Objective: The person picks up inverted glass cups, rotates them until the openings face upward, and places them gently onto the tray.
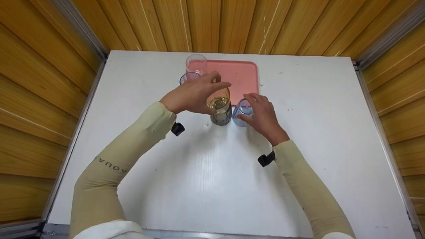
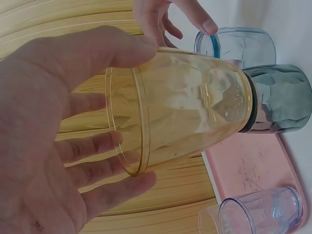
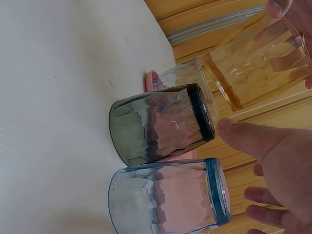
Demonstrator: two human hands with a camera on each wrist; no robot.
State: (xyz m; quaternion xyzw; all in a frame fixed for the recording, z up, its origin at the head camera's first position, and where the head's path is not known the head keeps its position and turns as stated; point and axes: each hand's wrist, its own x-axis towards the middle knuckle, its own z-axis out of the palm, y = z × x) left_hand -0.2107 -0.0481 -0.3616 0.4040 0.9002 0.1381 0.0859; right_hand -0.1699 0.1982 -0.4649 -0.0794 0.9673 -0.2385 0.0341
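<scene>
While the left hand (image 1: 196, 94) holds an amber tumbler (image 2: 185, 97), the right hand (image 1: 264, 114) curves over a blue tumbler (image 3: 165, 197).
From my feeds, the left grip pinches the amber tumbler's thin rim between thumb and fingers, mouth up, over the pink tray's (image 1: 244, 73) near edge; I cannot tell whether its base meets the smoky tumbler (image 3: 156, 129) below. The right grip is spread, thumb apart from fingers; contact with the blue base is unclear to me. Both the blue and smoky tumblers stand mouth down on the smooth white desk (image 1: 206, 182), just in front of the tray, their see-through walls rippled and tapering to thick, dark-ringed bases. At the flat, round-cornered tray's left side I see a violet-rimmed tumbler (image 2: 268, 214) and a clear tumbler (image 1: 196, 63), both mouth up.
</scene>
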